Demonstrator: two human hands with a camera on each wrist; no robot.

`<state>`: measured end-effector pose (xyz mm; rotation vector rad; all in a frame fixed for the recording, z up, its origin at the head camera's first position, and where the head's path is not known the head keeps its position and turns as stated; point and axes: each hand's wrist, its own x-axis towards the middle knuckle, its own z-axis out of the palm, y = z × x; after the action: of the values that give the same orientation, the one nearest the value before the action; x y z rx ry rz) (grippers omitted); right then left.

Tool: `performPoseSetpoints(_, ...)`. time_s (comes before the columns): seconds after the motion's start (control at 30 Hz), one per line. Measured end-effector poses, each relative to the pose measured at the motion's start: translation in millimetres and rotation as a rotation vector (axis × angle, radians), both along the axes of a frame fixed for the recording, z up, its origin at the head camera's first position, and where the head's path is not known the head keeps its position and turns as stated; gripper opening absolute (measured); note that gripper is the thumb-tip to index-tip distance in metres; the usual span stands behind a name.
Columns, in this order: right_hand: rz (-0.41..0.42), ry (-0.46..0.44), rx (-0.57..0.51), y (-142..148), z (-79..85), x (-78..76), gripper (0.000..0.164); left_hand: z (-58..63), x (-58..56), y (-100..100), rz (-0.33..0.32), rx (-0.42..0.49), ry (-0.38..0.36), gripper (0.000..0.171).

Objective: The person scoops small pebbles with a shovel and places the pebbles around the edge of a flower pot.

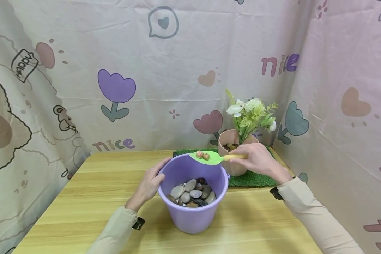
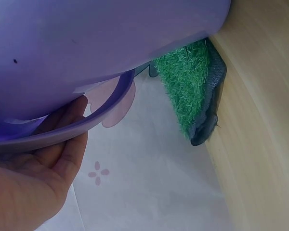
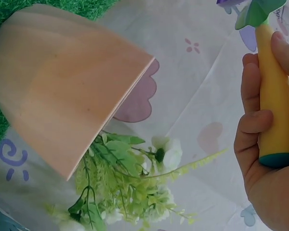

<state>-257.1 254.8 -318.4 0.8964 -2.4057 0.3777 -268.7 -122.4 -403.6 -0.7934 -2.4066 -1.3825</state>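
Note:
A purple bucket (image 1: pixel 194 215) with smooth pebbles (image 1: pixel 190 192) inside stands on the table. My left hand (image 1: pixel 148 183) grips its left rim; in the left wrist view the fingers (image 2: pixel 70 156) curl around the bucket's handle and edge. My right hand (image 1: pixel 258 160) holds a toy shovel (image 1: pixel 211 158) with a green leaf-shaped blade and a yellow handle (image 3: pixel 274 96). Two small reddish-brown stones (image 1: pixel 202 155) lie on the blade, which is over the bucket's far rim. Behind it is a pink flowerpot (image 1: pixel 238 169) with white flowers (image 1: pixel 252 109) and some stones in it.
The flowerpot stands on a mat of artificial grass (image 1: pixel 252 180) at the back right of the wooden table (image 1: pixel 114 187). A printed cloth (image 1: pixel 177 70) hangs behind and on both sides.

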Motion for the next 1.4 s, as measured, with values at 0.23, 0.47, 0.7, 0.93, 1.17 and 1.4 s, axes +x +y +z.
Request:
performPoseSetpoints(0.23, -0.067, -0.010, 0.020, 7.6, -0.2, 1.8, 0.020, 1.0, 1.7, 0.1, -0.007, 0.009, -0.012, 0.064)
performPoseSetpoints(0.47, -0.117, -0.027, 0.022, 15.2, -0.2, 3.4, 0.016, -1.3, 1.8, -1.0, -0.002, 0.007, -0.013, 0.064)
performPoseSetpoints(0.7, -0.170, -0.063, 0.008, 25.2, 0.4, 4.7, 0.015, -2.5, 0.9, -1.7, 0.007, 0.004, -0.002, 0.065)
performPoseSetpoints(0.93, -0.207, -0.053, 0.002, 35.8, -0.8, 3.3, 0.012, -1.2, 0.0, -1.8, 0.010, 0.001, 0.003, 0.065)
performPoseSetpoints(1.17, -0.264, -0.052, 0.004, 47.4, -4.6, 1.7, 0.018, 0.1, 0.6, -1.4, 0.003, 0.002, 0.001, 0.065)
performPoseSetpoints(1.4, -0.353, -0.083, 0.006, 57.4, -5.2, 1.3, 0.023, 1.3, 1.7, -0.3, 0.002, 0.002, -0.006, 0.065)
